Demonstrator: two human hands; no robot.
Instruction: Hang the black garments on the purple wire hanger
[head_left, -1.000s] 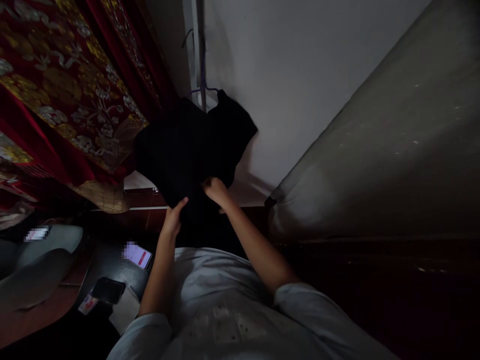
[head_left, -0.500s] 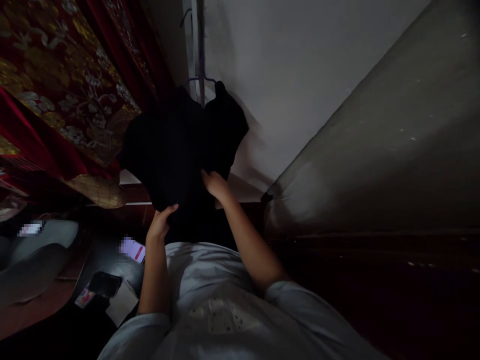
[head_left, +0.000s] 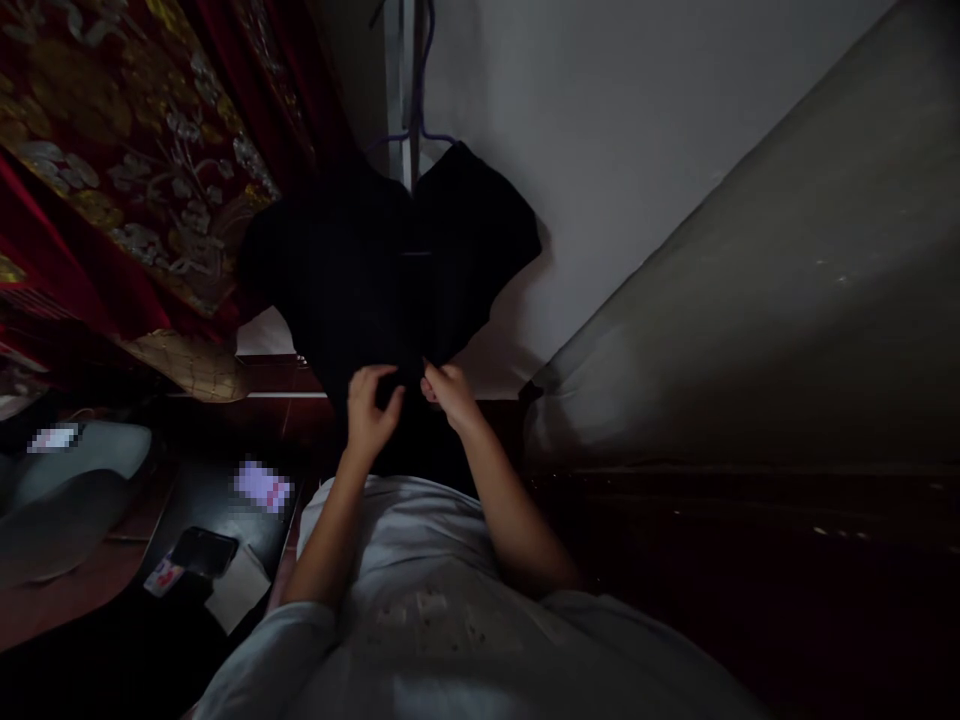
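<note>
A black short-sleeved shirt [head_left: 360, 270] hangs on a thin purple hanger [head_left: 422, 110] in front of me. My right hand [head_left: 450, 392] is closed on the shirt's lower front, the cloth pinched between thumb and fingers. Just left of it, my left hand [head_left: 373, 408] is over the lower part of the shirt. Its fingers are curved, with the thumb spread away from them and no cloth visibly gripped. Darkness hides the shirt's folds and most of its front edges.
A red curtain with gold and silver patterns [head_left: 150, 150] hangs at the left. To the right, a large greyish covered panel [head_left: 750, 330] leans by the white wall [head_left: 600, 130]. Lower left, a dark phone [head_left: 204, 552] and a white paper [head_left: 238, 590] lie on a black surface.
My left hand has let go of the shirt's left side and moved right and up, towards my right hand. The right hand has shifted slightly down, and the shirt appears more spread out.
</note>
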